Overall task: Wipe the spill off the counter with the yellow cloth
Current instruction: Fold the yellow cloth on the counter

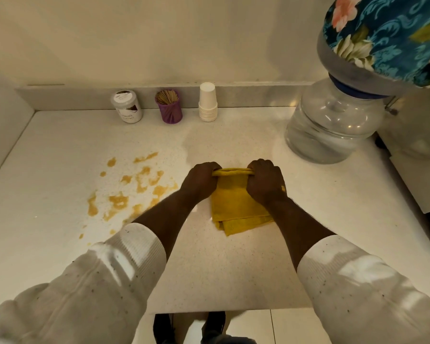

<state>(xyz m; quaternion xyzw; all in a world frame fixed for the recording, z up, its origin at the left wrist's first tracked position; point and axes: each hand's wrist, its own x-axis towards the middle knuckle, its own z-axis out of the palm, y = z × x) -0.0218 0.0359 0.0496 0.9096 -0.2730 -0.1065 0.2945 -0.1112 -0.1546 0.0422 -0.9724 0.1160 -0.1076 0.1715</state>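
A folded yellow cloth (235,207) lies on the white counter (233,269), near its middle. My left hand (200,183) grips the cloth's far left corner and my right hand (266,182) grips its far right corner, so the far edge is bunched between my fists. An orange-yellow spill (132,189) spreads in blotches over the counter to the left of the cloth, with small drops trailing toward the front edge. My left forearm passes over the spill's right side. The cloth does not touch the spill.
Against the back wall stand a white-lidded jar (127,106), a purple holder of wooden sticks (170,106) and a stack of white paper cups (207,103). A large clear water bottle (333,125) with a floral cover (387,36) stands at the back right.
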